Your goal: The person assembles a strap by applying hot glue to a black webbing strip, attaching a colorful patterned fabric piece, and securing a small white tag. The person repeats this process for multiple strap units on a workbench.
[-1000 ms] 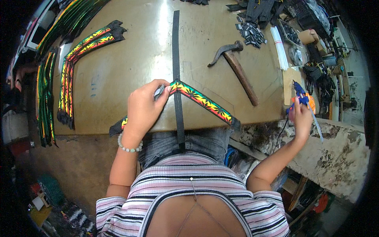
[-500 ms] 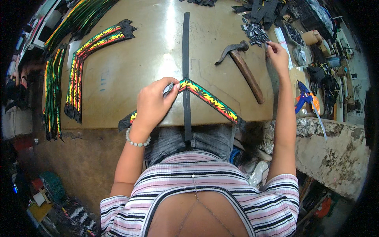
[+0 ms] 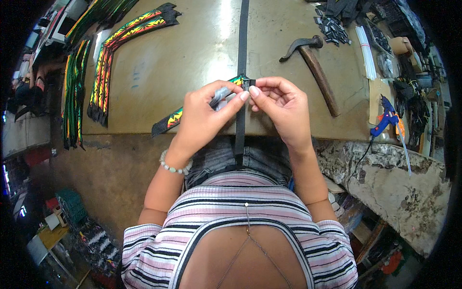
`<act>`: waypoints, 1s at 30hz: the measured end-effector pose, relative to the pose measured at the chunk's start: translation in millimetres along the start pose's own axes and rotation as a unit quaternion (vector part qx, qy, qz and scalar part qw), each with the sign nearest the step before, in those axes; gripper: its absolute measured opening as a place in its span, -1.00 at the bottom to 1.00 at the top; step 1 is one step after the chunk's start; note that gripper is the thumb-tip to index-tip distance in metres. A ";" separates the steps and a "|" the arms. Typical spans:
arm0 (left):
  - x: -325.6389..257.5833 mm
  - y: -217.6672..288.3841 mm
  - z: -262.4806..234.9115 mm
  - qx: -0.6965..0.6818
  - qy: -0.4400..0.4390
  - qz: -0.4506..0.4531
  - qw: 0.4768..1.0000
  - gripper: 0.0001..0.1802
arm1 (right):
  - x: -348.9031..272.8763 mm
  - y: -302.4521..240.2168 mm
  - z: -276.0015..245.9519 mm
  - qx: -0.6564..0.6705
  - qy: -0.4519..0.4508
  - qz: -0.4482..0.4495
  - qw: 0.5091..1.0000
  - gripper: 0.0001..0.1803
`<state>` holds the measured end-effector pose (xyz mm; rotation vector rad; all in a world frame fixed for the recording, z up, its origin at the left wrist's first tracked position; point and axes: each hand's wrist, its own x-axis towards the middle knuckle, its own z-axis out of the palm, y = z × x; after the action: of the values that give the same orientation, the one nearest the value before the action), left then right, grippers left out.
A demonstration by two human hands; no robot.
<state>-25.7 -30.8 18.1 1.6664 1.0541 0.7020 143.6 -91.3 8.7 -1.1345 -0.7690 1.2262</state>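
Observation:
My left hand [image 3: 204, 113] is closed, thumb and forefinger pinched together at the fold of a patterned strap [image 3: 171, 121] in green, yellow and red. A grey, shiny thing [image 3: 221, 92], partly hidden, sits inside that hand's grip. Fingertip to fingertip with it, my right hand [image 3: 284, 108] pinches a small black tag [image 3: 252, 82] over the same fold. A long plain black strap [image 3: 243, 41] runs under the fold, from the table's far side down toward my lap. My hands cover the patterned strap's right part.
A claw hammer [image 3: 315, 72] lies right of my hands, below a pile of small black tags [image 3: 333, 30]. White sticks [image 3: 365, 53] and a blue glue gun [image 3: 385, 118] are at the right edge. Bent patterned straps [image 3: 108, 53] and a green bundle [image 3: 74, 96] lie left.
My right hand has come from the tag pile to the strap's fold, bringing a small black tag. My left hand stays at the fold, its fingertips now meeting the right's.

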 end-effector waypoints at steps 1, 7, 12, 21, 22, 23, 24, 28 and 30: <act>0.8 1.2 -1.9 -0.015 -0.003 -0.003 1.000 -0.79 | 2.3 1.2 2.5 -0.003 -0.004 -0.004 1.000 -0.76; 8.4 0.0 -5.5 -0.049 0.005 -0.012 0.999 -0.76 | 4.5 -2.0 2.6 -0.017 -0.021 0.010 1.000 -0.76; 19.4 -8.7 -3.8 0.012 0.018 -0.037 0.999 -0.77 | -1.0 4.3 -6.1 -0.064 0.035 -0.029 0.997 -0.73; 28.0 -19.5 2.4 0.159 0.031 -0.019 0.987 -0.67 | -14.3 19.0 -18.6 -0.336 0.069 -0.128 0.930 -0.85; 27.8 -19.7 3.0 0.155 0.039 -0.009 0.987 -0.66 | -15.6 17.4 -19.2 -0.348 0.057 -0.139 0.925 -0.86; 27.8 -19.8 3.7 0.157 0.042 -0.004 0.987 -0.66 | -17.7 15.9 -19.4 -0.365 0.027 -0.152 0.918 -0.87; 27.7 -19.8 4.2 0.158 0.046 0.000 0.986 -0.67 | -20.9 13.2 -20.1 -0.379 -0.006 -0.168 0.910 -0.87; 27.1 -20.0 4.7 0.164 0.037 -0.006 0.986 -0.68 | -39.1 8.7 -17.6 -0.487 -0.204 -0.239 0.815 -0.62; 26.4 -20.6 5.7 0.161 0.043 0.002 0.986 -0.72 | -46.3 12.8 -12.9 -0.557 -0.237 -0.253 0.755 -0.44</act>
<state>-15.5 -7.3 -4.2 1.9263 1.2795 0.6348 141.5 -139.9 -1.9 -1.3627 -2.2296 0.4873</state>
